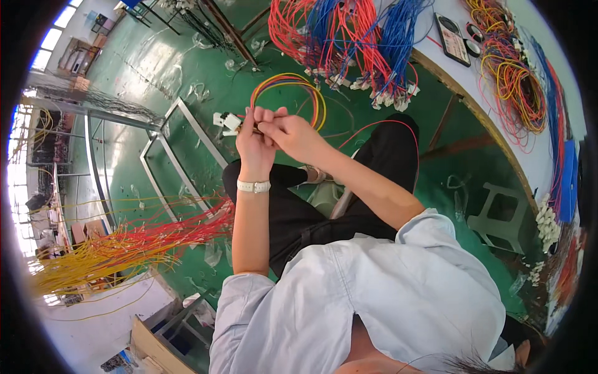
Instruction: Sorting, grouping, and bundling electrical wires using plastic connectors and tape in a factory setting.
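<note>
In front of me, above my lap, my two hands meet. My left hand (252, 144), with a white watch on the wrist, is closed around a wire harness near its white plug connectors (228, 122). The connectors stick out to the left of the fingers. My right hand (293, 135) is pinched against the left fingers at the same spot; what lies between its fingertips is hidden. From the hands a loop of yellow, red and blue wires (319, 100) curves up and to the right. One thin red wire (374, 124) trails over my right knee.
Bundles of red and blue wires (355, 37) with white connectors hang off the table (492, 106) at upper right. More coiled wires (514, 81) and a phone (452, 40) lie on it. A plastic stool (498, 218) stands at right. Metal frames (177, 149) and yellow and red wires (124, 249) fill the left.
</note>
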The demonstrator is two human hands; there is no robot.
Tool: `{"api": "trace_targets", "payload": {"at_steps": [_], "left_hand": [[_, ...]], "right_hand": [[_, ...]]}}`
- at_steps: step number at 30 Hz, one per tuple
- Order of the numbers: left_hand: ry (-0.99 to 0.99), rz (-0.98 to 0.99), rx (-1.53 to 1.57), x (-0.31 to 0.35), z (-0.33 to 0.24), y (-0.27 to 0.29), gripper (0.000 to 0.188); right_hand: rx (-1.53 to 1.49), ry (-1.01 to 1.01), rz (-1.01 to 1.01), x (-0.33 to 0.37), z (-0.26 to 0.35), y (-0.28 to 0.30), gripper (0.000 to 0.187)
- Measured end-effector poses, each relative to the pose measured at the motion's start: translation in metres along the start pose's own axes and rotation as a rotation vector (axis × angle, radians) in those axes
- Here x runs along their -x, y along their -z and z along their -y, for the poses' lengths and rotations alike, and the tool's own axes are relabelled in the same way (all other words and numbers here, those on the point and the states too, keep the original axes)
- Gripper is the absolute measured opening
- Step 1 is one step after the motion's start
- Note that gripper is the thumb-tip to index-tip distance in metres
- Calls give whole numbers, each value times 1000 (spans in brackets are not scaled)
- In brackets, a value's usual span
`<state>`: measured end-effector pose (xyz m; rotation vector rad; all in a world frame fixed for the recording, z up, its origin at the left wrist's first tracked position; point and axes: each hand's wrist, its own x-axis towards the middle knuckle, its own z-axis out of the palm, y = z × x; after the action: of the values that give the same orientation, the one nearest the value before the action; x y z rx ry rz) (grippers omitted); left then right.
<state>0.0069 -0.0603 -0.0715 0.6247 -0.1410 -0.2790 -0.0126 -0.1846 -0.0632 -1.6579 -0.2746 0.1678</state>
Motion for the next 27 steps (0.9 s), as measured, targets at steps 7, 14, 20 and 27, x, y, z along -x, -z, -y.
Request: {"api": "trace_targets", "payload": {"at_steps": [7,14,20,27], "left_hand": [[-220,-15,234,-18,-117,7,22],[-303,149,321,-5,-167,-65,19],[-402,151,281,-7,-185,-87,17],[-460,207,257,-9,-190,-96,16]], "right_hand": [[490,299,-201,20,-43,19,34],[260,364,-137,-7,-53,20,120],[225,258,-8,-32,-47,-6,129],[127,219,117,-46,-67,-21,97]]}}
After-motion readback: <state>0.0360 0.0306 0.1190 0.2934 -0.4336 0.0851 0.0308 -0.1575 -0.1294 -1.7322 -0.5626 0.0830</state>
